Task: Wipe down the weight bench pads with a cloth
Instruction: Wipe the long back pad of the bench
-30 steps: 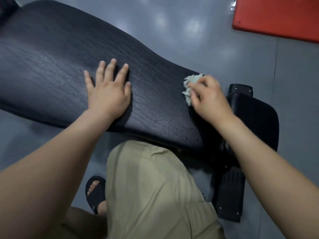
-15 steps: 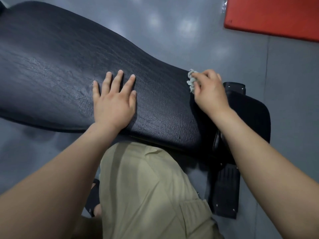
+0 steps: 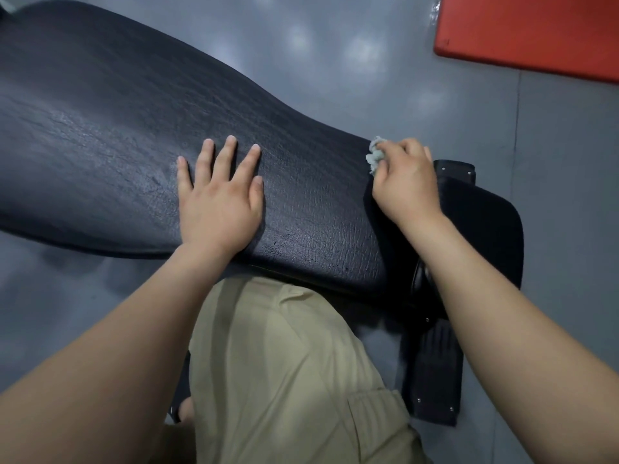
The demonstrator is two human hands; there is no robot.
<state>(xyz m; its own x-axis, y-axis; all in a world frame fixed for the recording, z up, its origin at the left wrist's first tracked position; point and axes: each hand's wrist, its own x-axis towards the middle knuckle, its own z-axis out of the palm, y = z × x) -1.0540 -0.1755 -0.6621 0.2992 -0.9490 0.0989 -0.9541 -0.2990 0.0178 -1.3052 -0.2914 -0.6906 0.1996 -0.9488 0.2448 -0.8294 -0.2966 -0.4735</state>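
Black textured vinyl back pad (image 3: pixel 100 128) of the weight bench, seen from above. Left hand (image 3: pixel 219 202) lies flat on it, palm down, fingers straight and spread. Right hand (image 3: pixel 405 182), fingers curled, presses a bunched pale grey cloth (image 3: pixel 375 155) against the pad's narrow end, just beside the seat pad (image 3: pixel 485 229).

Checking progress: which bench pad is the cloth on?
The long pad, at its narrow end, where the right hand grips the cloth; not the short pad beside it.
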